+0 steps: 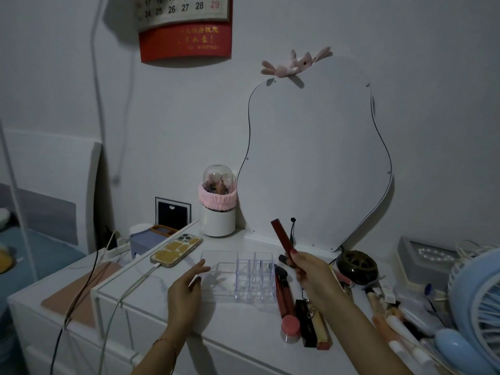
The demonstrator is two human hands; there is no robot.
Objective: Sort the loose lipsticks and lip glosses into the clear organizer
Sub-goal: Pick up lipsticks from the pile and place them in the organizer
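A clear organizer (216, 269) with a low tray and a grid of upright slots stands on the white dresser top (238, 331). My right hand (308, 269) holds a long dark red lipstick tube (282, 236) upright above and to the right of the slots. My left hand (186, 288) hovers open at the organizer's left front corner, fingertips near the tray. Several loose lipsticks and glosses (284, 293) lie just right of the organizer, among them a black and gold tube (308, 323) and a small pink-lidded jar (290, 330).
A phone (176, 249) on a charging cable lies left of the organizer. Behind stand a brush holder (217, 209) and a wavy mirror (319, 163). At the right are a dark round burner (355, 266), a cluttered pile of cosmetics (400, 320) and a blue fan (476, 301).
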